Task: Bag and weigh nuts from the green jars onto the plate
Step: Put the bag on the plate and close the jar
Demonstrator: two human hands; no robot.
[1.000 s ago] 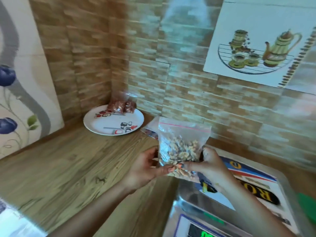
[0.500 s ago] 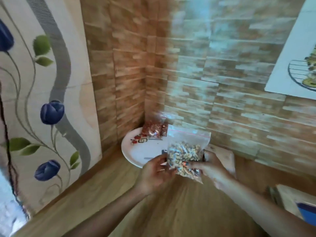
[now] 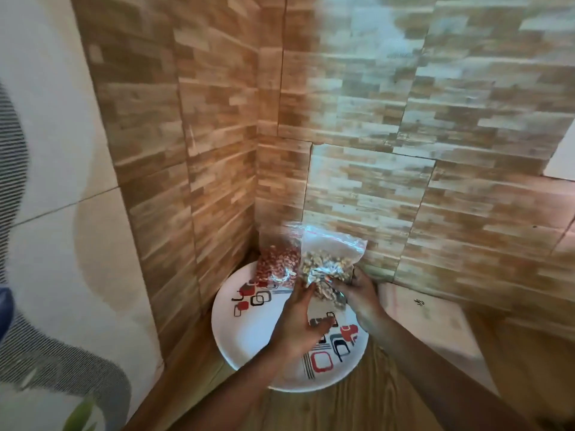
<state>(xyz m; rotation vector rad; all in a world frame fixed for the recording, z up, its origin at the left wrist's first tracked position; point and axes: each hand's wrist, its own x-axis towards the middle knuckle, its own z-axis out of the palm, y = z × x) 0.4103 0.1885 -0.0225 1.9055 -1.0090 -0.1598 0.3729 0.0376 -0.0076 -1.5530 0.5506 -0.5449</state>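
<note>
A clear zip bag of pale nuts (image 3: 326,262) is held over the far part of a white plate (image 3: 249,331) with red and black square patterns. My left hand (image 3: 298,325) grips the bag's lower left side. My right hand (image 3: 357,293) grips its lower right side. Another clear bag of reddish nuts (image 3: 277,265) lies on the plate's far edge, touching the pale bag's left side. No green jars are in view.
The plate sits in the corner of a wooden counter (image 3: 357,409), with tiled walls (image 3: 404,150) close behind and to the left. A pale board-like patch (image 3: 429,325) lies on the counter to the right of the plate.
Both hands have carried the bag of pale nuts away from the scale, leftward and forward, to above the plate beside the reddish bag. The scale has left the view.
</note>
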